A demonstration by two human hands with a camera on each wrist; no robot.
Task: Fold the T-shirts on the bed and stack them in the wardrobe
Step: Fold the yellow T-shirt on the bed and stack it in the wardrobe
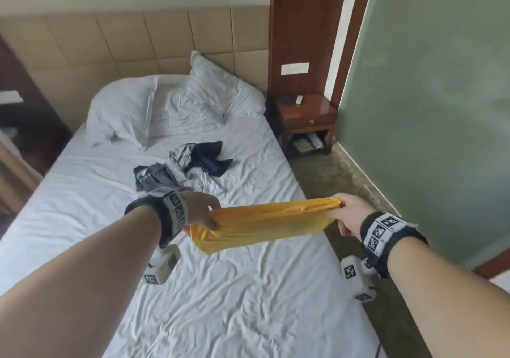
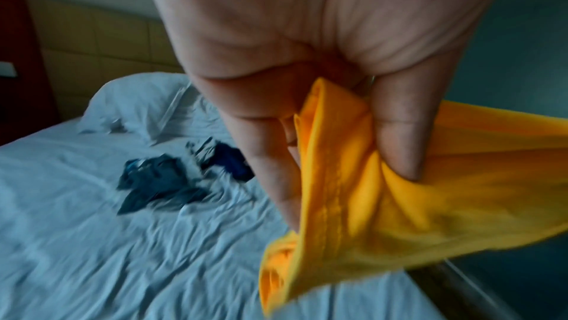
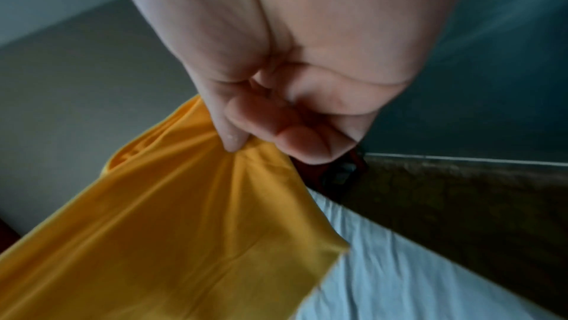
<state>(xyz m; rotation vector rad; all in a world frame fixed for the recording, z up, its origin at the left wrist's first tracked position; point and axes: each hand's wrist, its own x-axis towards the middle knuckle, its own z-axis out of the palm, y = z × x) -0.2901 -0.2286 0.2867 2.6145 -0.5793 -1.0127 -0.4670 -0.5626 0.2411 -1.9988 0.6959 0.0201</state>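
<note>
Yellow T-shirt (image 1: 265,219) stretched left-right

The near half of the bed (image 1: 220,302) is bare sheet, open to a hand from the foot and from the floor strip on the right. Mid-bed lie a grey shirt (image 1: 154,177) and, just beyond it, a dark shirt (image 1: 209,159); two pillows (image 1: 124,106) fill the head end. The yellow shirt (image 1: 262,222), stretched between left hand (image 1: 201,210) and right hand (image 1: 350,214), spans the bed's right edge. The floor strip is narrow, closed by the green wall (image 1: 427,109) and the nightstand (image 1: 306,117).
</note>
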